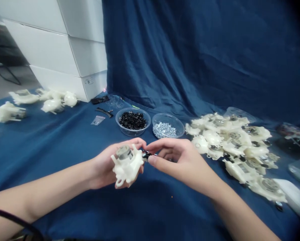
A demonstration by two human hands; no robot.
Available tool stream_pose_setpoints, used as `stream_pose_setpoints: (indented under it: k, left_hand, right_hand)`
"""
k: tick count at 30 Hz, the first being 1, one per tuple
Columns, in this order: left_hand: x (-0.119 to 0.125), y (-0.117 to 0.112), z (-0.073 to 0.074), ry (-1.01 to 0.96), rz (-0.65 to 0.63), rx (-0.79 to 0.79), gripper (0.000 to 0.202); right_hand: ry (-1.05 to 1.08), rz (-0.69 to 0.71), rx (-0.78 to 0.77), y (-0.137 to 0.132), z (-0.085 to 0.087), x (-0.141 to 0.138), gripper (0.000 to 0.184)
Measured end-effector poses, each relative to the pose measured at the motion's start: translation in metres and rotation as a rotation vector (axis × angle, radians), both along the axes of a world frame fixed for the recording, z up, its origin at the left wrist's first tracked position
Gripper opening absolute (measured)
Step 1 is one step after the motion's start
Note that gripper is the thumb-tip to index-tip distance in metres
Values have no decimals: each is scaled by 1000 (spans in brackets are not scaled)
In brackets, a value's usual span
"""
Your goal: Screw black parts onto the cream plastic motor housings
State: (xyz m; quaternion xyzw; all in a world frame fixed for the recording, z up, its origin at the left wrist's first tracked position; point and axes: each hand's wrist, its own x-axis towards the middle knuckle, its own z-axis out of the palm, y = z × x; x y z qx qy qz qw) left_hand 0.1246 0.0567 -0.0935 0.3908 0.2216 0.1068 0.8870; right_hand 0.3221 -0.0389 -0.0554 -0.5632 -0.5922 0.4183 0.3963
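Observation:
My left hand point(106, 167) is closed around a cream plastic housing point(127, 167), which has a round grey metal motor point(124, 153) set in its upper side. At the right side of this housing, the thumb and forefinger of my right hand point(177, 155) pinch a small black part point(146, 155) with a shiny bit on it. The black part touches or nearly touches the housing; its exact kind is too small to make out. Just beyond my hands stand a clear bowl of small black parts point(132, 121) and a clear bowl of silver screws point(165, 130).
A pile of similar cream housings point(230, 137) lies to the right, beside a white object point(294, 195). Several more housings point(53, 100) sit at the far left. White boxes point(54, 50) are stacked behind them. A blue curtain point(202, 50) hangs behind the blue cloth point(94, 211). A black cable point(14, 217) crosses the lower left.

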Motion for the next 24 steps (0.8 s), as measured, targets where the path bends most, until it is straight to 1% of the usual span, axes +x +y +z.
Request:
stream_pose_setpoints:
  k: [2, 6, 10, 13, 15, 17, 20, 24]
  left_hand:
    - [1, -2, 0, 1, -10, -31, 17]
    - [2, -2, -1, 4, 1, -67, 15]
    - [3, 0, -2, 9, -35, -116, 13]
    - [2, 0, -2, 11, -68, -156, 16]
    - [2, -1, -2, 32, -64, -170, 16]
    - [1, -1, -2, 47, -49, -175, 14]
    - [1, -1, -3, 39, -22, -172, 12]
    - [2, -2, -2, 17, 83, -166, 13]
  right_hand:
    - [117, -19, -73, 1, -5, -7, 21]
    - [341, -48, -160, -1, -16, -10, 23]
    - [494, -9, -200, -1, -23, -11, 21]
    - [596, 46, -302, 0, -27, -9, 21]
    - [617, 68, -340, 1, -30, -8, 22]
    - [608, 57, -301, 1, -32, -7, 20]
    - [572, 3, -221, -2, -29, -8, 17]
    - [440, -92, -172, -10, -22, -13, 20]
